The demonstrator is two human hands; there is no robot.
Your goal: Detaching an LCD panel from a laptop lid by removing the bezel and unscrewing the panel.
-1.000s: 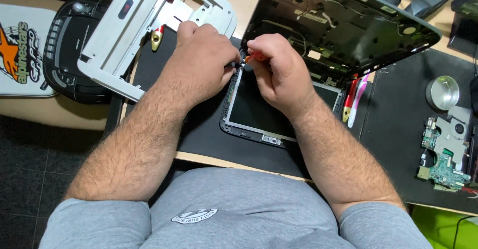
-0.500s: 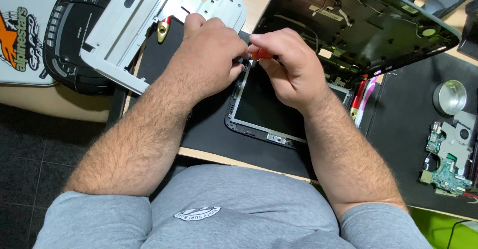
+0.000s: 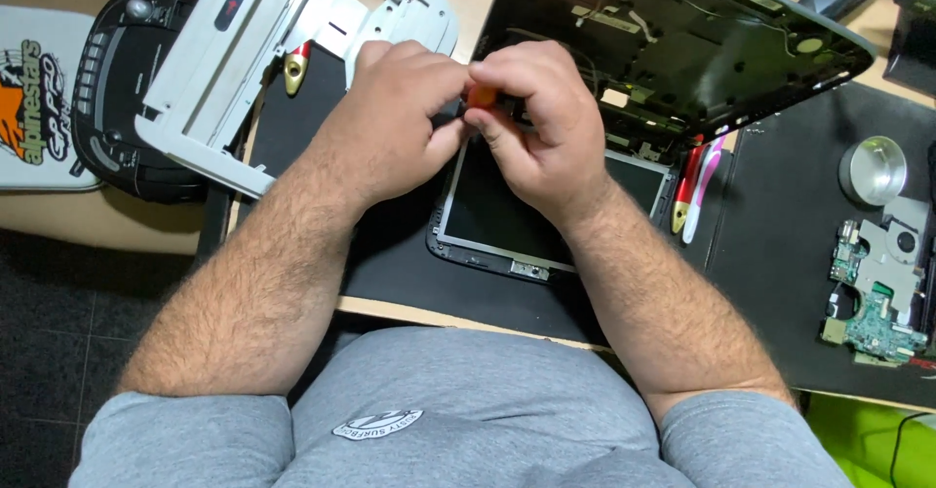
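Black mat (image 3: 780, 244), both hands' fingers (image 3: 487, 122) clamped together on orange-handled screwdriver (image 3: 480, 94) above screen panel (image 3: 487, 215).

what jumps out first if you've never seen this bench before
Both hands meet mid-bench: the right hand pinches an orange-handled tool against the left hand, over a bare screen panel. Behind gapes an opened black laptop shell; a white bezel frame lies left, a green circuit board far right.

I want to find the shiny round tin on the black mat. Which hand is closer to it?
Right. The right hand is over the dark screen panel, nearer the round metal tin at the far right; the left hand sits beyond it, farther left.
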